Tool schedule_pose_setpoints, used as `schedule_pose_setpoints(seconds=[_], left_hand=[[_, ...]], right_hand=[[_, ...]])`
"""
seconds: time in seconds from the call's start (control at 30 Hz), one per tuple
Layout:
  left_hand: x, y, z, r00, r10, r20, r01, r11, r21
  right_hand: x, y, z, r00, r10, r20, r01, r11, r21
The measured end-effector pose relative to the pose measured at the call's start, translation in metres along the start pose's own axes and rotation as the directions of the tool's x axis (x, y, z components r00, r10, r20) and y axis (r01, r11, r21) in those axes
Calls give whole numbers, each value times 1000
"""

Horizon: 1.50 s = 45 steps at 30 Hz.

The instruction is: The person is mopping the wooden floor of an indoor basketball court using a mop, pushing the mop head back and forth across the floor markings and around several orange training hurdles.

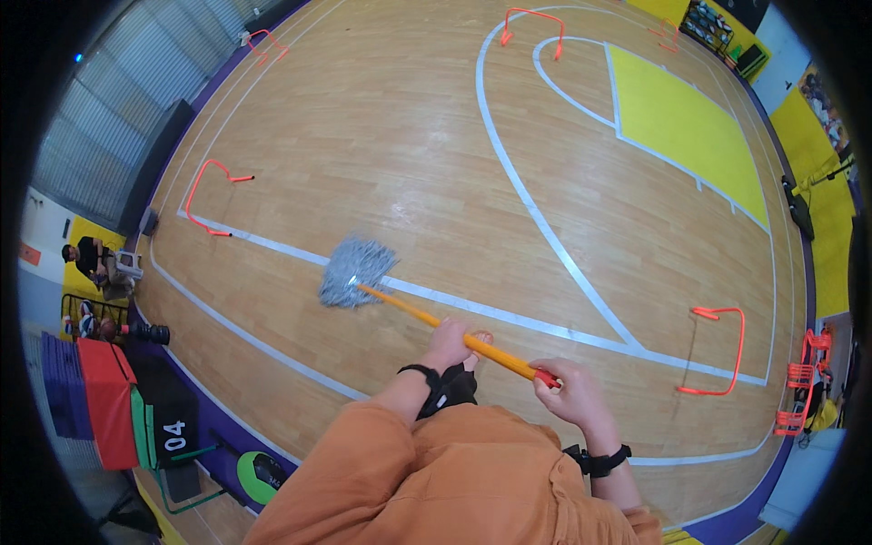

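A string mop lies ahead of me to the left, its grey-blue mop head point(355, 270) spread flat on the wood-look floor across a white court line. Its orange handle point(402, 304) slants from there back towards my body. My left hand point(450, 342) is wrapped around the shaft partway along. At the red-tipped upper end point(547, 379), my right hand point(569, 390) grips with bent fingers. Both wrists wear black straps. One bare foot point(482, 338) shows beneath the handle.
Orange low hurdles stand at left point(197, 197), right point(739, 351) and far ahead point(535, 13). Along the left edge are a seated person point(95, 262), a ball rack point(92, 317), folded mats point(105, 402) and a green-black medicine ball point(261, 477). Stacked hurdles point(804, 381) stand far right.
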State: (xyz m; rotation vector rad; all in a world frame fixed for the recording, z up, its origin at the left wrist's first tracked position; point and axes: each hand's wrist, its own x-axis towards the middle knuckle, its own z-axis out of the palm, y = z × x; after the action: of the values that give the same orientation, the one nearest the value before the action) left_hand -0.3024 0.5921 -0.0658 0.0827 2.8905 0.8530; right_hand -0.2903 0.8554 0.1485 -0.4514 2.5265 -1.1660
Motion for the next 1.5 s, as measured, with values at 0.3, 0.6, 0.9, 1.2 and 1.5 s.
schedule_pose_setpoints(seconds=[0.3,0.6,0.9,1.2,1.5], left_hand=[[-36,18,-43,938,-210,275,191,977,94],[-14,23,-37,939,-175,296,124,975,184],[34,62,-6,951,291,100,-298,953,57],[72,183,55,810,452,373,-483,876,-12],[37,296,142,501,778,379,-696,622,-358]], right_hand=[[12,25,23,983,49,179,-121,899,420],[15,23,10,993,15,118,-90,751,655],[-38,27,-15,987,100,-127,2,778,628],[-144,42,-27,872,344,-348,-48,767,640],[-231,8,-14,593,537,-600,-119,796,594]])
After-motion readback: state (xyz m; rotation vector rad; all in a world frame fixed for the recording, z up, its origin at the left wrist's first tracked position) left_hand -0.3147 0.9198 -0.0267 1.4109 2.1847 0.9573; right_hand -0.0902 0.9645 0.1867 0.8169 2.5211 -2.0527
